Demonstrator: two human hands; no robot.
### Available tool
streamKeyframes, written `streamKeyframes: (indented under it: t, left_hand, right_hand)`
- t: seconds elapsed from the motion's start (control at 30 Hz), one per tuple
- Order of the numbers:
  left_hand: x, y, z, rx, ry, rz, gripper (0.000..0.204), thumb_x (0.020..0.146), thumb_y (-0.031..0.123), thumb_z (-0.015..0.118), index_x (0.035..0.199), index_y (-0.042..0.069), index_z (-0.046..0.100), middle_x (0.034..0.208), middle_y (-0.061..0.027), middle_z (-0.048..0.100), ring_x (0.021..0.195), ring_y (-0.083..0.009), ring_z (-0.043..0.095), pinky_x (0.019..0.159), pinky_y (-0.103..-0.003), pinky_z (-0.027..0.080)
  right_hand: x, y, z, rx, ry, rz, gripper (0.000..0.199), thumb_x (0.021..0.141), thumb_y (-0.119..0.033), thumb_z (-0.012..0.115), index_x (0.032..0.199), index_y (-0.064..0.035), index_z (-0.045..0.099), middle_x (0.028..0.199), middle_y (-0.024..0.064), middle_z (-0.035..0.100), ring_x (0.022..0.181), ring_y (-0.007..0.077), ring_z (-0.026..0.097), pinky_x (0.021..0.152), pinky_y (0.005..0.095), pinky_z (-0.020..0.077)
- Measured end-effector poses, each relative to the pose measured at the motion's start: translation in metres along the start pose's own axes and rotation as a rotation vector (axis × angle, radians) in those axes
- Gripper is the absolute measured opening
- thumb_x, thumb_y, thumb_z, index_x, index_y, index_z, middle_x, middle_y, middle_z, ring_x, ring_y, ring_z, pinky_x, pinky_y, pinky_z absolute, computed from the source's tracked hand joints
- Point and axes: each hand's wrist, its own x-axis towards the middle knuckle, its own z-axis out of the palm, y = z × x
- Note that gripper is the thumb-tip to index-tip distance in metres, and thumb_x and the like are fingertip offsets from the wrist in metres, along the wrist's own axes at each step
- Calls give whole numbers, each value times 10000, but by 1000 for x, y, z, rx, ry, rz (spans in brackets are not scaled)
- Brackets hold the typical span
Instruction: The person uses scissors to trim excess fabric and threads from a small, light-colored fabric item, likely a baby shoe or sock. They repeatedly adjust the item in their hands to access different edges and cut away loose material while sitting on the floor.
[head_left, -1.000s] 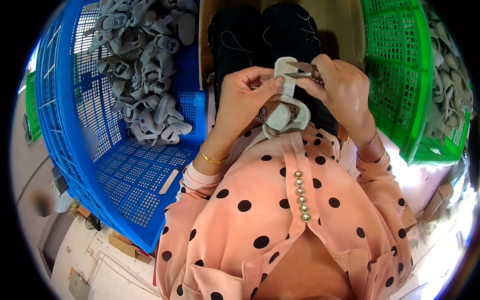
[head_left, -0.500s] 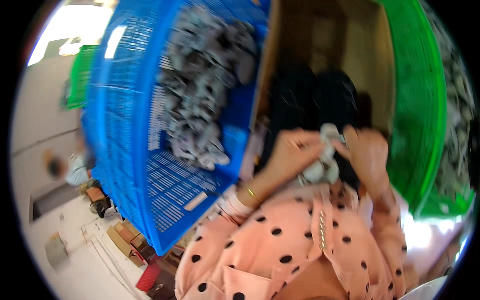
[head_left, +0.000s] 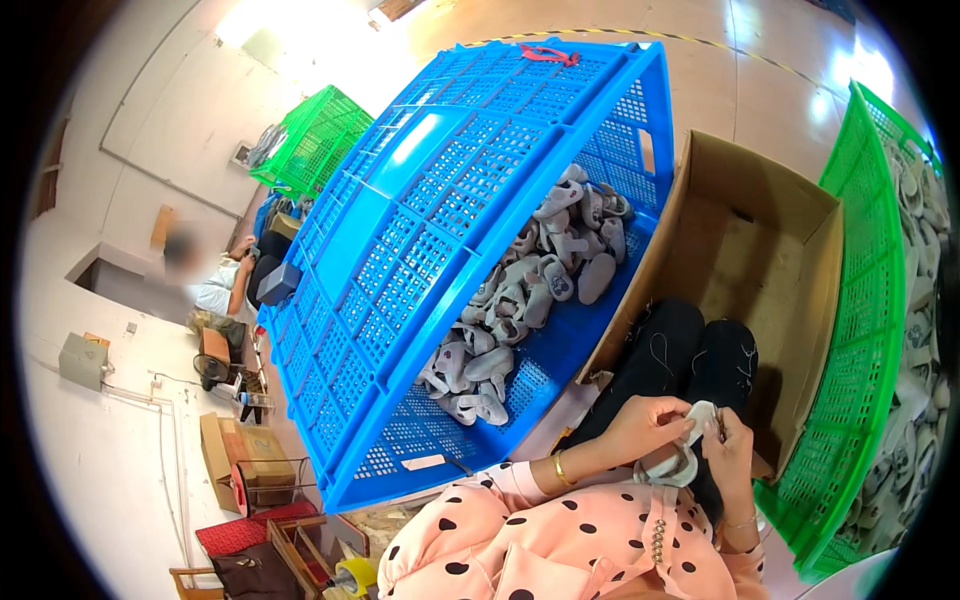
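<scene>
Shoe point(head_left: 668, 463) sits above the lap point(head_left: 683, 375), between a blue basket point(head_left: 430, 210) and a green basket point(head_left: 860, 300), a cardboard box point(head_left: 760, 190) ahead; the left hand's point(head_left: 645, 425) fingers pinch it, the right hand's point(head_left: 733, 450), partly covering it, bunch seemingly around scissors point(head_left: 721, 427).

Shoe point(head_left: 686, 468) pinched by left hand point(head_left: 645, 428) near carton point(head_left: 765, 185); dark tool point(head_left: 721, 424), mostly hidden, gripped by right hand point(head_left: 730, 454). Legs point(head_left: 655, 352) stretched into carton. Loose shoes point(head_left: 510, 305) heaped in blue crate point(head_left: 430, 230), left of carton; more shoes point(head_left: 908, 400) piled in green crate point(head_left: 862, 270), right. Co-worker point(head_left: 216, 294) seen well left, past blue crate.
</scene>
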Motion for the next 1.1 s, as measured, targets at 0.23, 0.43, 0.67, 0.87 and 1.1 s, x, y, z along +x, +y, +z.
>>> streamKeyframes:
  t: [0.23, 0.43, 0.67, 0.87, 1.1]
  left_hand:
    - [9, 1, -1, 521, 75, 352, 156, 916, 115, 595, 1019, 3, 630, 816, -173, 683, 727, -279, 695, 619, -333, 531]
    - [18, 0, -12, 228, 238, 71, 133, 983, 117, 513, 999, -9, 551, 816, -142, 713, 746, -255, 717, 644, -319, 559]
    - [7, -2, -21, 407, -229, 207, 277, 901, 279, 659, 1044, 43, 678, 949, -134, 683, 910, -260, 628, 777, -350, 502]
    - [9, -13, -9, 426, -148, 271, 256, 880, 289, 664, 931, 43, 708, 846, -135, 676, 843, -297, 625, 726, -371, 494]
    - [4, -12, -5, 394, -69, 51, 321, 912, 302, 640, 781, 9, 659, 766, -166, 648, 640, -264, 618, 587, -342, 463]
  right_hand:
    - [-3, -3, 1, -36, -13, -169, 119, 890, -17, 607, 804, 17, 532, 593, 43, 484, 556, 53, 435, 494, 261, 393]
    - [-5, -3, 2, 78, -18, -89, 215, 942, -88, 588, 762, -3, 506, 564, -1, 462, 529, 39, 427, 470, 242, 362]
    - [-2, -10, 1, 257, -6, -29, 307, 999, -200, 546, 739, -42, 497, 572, -45, 450, 518, 14, 399, 461, 205, 319]
    - [2, -6, 6, 377, 74, -13, 283, 993, -186, 552, 760, -33, 505, 586, -40, 444, 517, 22, 408, 465, 209, 326]
    - [1, -6, 0, -30, -33, -83, 223, 874, -95, 676, 778, 9, 503, 581, 16, 444, 568, 67, 368, 494, 271, 368]
